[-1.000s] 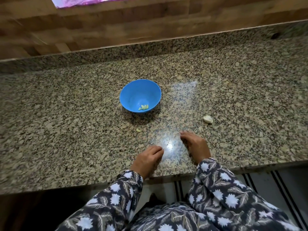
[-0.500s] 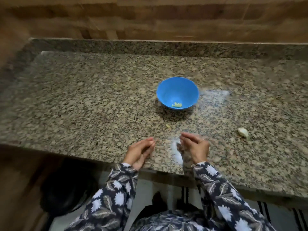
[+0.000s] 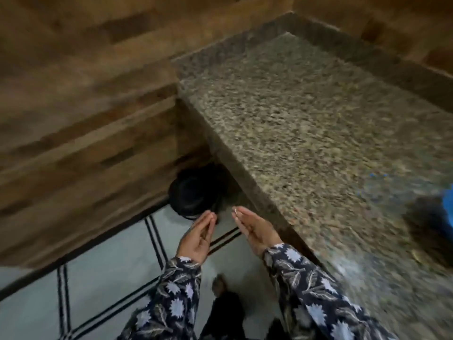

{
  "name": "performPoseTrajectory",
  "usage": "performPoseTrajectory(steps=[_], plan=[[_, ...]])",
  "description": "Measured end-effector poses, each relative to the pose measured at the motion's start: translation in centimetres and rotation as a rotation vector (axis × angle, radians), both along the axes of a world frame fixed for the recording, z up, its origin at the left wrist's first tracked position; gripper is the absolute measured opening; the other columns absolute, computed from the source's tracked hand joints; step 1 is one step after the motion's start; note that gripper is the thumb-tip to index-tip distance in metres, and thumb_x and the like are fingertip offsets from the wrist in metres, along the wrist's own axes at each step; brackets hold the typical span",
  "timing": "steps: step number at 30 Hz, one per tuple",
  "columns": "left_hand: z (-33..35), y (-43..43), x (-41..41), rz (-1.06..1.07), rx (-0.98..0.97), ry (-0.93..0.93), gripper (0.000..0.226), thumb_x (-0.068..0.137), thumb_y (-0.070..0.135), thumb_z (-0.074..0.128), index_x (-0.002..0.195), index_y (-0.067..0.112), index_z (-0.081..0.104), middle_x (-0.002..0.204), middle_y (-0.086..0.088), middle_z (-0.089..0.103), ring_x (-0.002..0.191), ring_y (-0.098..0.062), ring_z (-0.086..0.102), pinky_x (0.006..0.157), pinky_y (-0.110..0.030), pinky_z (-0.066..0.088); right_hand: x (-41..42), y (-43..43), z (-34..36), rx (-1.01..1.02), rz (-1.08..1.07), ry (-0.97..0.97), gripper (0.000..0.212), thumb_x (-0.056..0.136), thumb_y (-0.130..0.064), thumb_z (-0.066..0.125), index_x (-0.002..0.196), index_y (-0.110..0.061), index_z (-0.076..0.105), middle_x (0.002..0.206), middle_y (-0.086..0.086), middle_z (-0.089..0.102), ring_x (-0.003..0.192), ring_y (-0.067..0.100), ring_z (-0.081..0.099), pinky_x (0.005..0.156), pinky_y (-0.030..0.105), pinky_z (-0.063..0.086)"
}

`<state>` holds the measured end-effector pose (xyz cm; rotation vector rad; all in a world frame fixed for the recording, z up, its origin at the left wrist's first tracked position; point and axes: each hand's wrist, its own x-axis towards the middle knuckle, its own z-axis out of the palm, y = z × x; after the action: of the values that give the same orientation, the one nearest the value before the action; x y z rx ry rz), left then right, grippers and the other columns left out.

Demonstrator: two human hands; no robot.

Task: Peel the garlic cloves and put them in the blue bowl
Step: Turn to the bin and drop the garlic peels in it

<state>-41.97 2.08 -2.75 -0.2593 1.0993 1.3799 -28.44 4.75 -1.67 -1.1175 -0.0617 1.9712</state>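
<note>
Only a blurred sliver of the blue bowl (image 3: 447,212) shows, at the far right edge on the granite counter (image 3: 306,133). No garlic clove is in view. My left hand (image 3: 198,238) and my right hand (image 3: 255,231) are off the counter, held out over the floor with fingers straight and palms facing each other, a gap between them. A tiny pale fleck sits at my right fingertips; what it is cannot be told. Neither hand holds anything.
A black round bin (image 3: 193,192) stands on the floor under the counter's left end, just beyond my fingertips. A wood-patterned wall (image 3: 85,106) runs along the left. The tiled floor (image 3: 110,266) with dark lines lies below my hands.
The view has swung left and down, from the counter to the floor. Both hands have left the counter's front edge and now hang above the bin. The bowl has slid to the right edge.
</note>
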Motion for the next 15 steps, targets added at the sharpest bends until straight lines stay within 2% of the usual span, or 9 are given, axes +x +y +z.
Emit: performPoseTrajectory(steps=[2,5,7,9,10,12,13,15], plan=[[-1.0,0.1,-2.9,0.054,-0.016,-0.012,0.017,0.092,-0.004,0.047,0.104,-0.004,0.059,0.09,-0.015,0.068,0.085,-0.018,0.065,0.089,-0.027,0.046,-2.7,0.9,-0.9,-0.026,0.083,-0.018,0.023,0.089,0.009,0.046,0.108,0.004,0.057,0.087,0.008,0.066,0.074,0.011,0.066,0.077,0.017,0.051],[-2.4,1.1,-7.7,0.047,0.003,0.05,0.019,0.092,-0.001,0.048,0.109,-0.003,0.058,0.087,-0.009,0.07,0.082,-0.014,0.068,0.076,-0.018,0.053,-7.2,3.0,-2.4,-0.054,0.122,0.001,0.029,0.09,0.009,0.045,0.117,0.007,0.053,0.072,0.005,0.071,0.063,0.01,0.069,0.063,0.015,0.055],[-2.9,2.4,-10.4,0.037,-0.001,0.079,0.023,0.093,-0.002,0.047,0.114,-0.002,0.054,0.092,-0.01,0.067,0.091,-0.016,0.063,0.084,-0.02,0.05,-10.1,4.4,-2.7,-0.073,0.115,-0.005,0.033,0.092,0.008,0.043,0.124,0.006,0.048,0.065,0.003,0.071,0.058,0.008,0.068,0.059,0.014,0.054],[-3.2,3.5,-13.2,0.038,-0.015,0.047,0.024,0.092,-0.005,0.047,0.115,-0.004,0.053,0.094,-0.014,0.065,0.094,-0.019,0.061,0.091,-0.03,0.043,-12.4,5.4,-2.6,-0.091,0.095,-0.015,0.036,0.093,0.007,0.041,0.129,0.006,0.044,0.075,0.007,0.072,0.059,0.008,0.068,0.062,0.013,0.053],[-3.0,4.3,-14.6,0.027,-0.011,0.038,0.024,0.091,-0.005,0.047,0.115,-0.005,0.053,0.096,-0.015,0.064,0.092,-0.019,0.061,0.092,-0.032,0.041,-13.5,5.9,-2.3,-0.094,0.085,-0.018,0.037,0.094,0.006,0.04,0.131,0.006,0.043,0.093,0.012,0.071,0.067,0.01,0.069,0.069,0.013,0.052],[-2.8,6.0,-16.9,0.023,0.001,0.038,0.024,0.091,-0.005,0.048,0.115,-0.006,0.053,0.099,-0.014,0.064,0.089,-0.018,0.062,0.093,-0.032,0.041,-15.0,7.1,-2.1,-0.091,0.076,-0.057,0.038,0.095,0.004,0.039,0.133,0.005,0.041,0.131,0.018,0.053,0.107,0.018,0.061,0.091,0.018,0.041],[-2.8,6.8,-17.9,0.023,0.002,0.045,0.024,0.091,-0.005,0.049,0.115,-0.005,0.053,0.101,-0.013,0.063,0.088,-0.017,0.062,0.094,-0.031,0.041,-15.5,7.7,-2.1,-0.091,0.078,-0.078,0.038,0.095,0.003,0.038,0.134,0.005,0.04,0.138,0.018,0.045,0.123,0.023,0.05,0.099,0.022,0.035],[-2.7,8.3,-19.3,0.005,0.006,0.045,0.024,0.091,-0.004,0.049,0.115,-0.003,0.054,0.103,-0.012,0.063,0.09,-0.016,0.062,0.093,-0.029,0.041,-16.2,8.5,-1.9,-0.097,0.064,-0.122,0.038,0.096,0.004,0.037,0.134,0.006,0.04,0.14,0.02,0.042,0.131,0.026,0.04,0.109,0.026,0.028]])
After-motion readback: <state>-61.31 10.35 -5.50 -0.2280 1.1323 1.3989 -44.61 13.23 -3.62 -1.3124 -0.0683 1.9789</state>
